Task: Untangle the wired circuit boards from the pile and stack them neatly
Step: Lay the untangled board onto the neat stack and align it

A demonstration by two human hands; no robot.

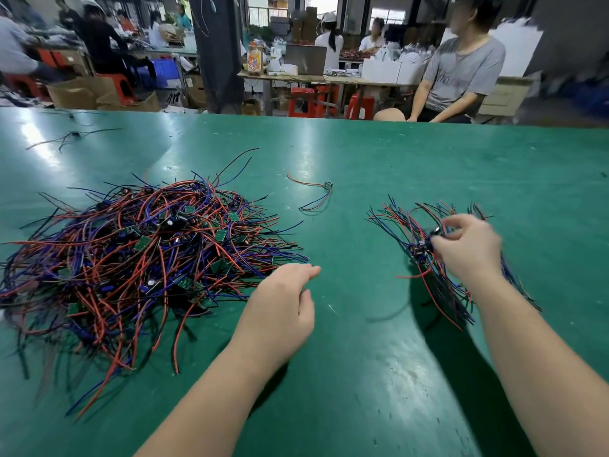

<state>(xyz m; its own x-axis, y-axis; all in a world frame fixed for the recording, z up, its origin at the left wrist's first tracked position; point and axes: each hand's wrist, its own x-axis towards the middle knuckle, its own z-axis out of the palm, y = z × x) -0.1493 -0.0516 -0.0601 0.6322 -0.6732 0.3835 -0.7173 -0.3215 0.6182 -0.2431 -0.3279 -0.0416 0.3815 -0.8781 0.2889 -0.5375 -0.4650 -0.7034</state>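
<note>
Pinches with the right grip (464,250) a small dark part of a wired board (435,233), thumb and forefinger clamped together on it, other fingers curled. Has the sorted bundle (425,222) directly beneath that grip, with red, blue and black leads fanned out ahead of the knuckles and back under the wrist. Cannot tell where the pinched board ends and the bundle begins.

Holds nothing in the left grip (283,305): fingers apart and loose, forefinger stretched forward, thumb free, palm down over the green surface (362,374). Hovers at the near right edge of the tangled pile (141,258), fingertips just beside the outermost wires; cannot tell whether touching. Has the bulk of that pile to the left of the left grip and ahead of it, a heap of red, blue and black leads with small green boards scattered through.

Has one lone wired board (327,185) flat on the surface well ahead of both grips and between them, apart from pile and bundle alike, its red and blue leads curled to its left. Has a few stray dark wires (72,135) far ahead and left of the left grip, near the far edge. Beyond that edge, ahead of the right grip, a seated person (461,70) in a grey shirt, and red stools (303,102) further left.
</note>
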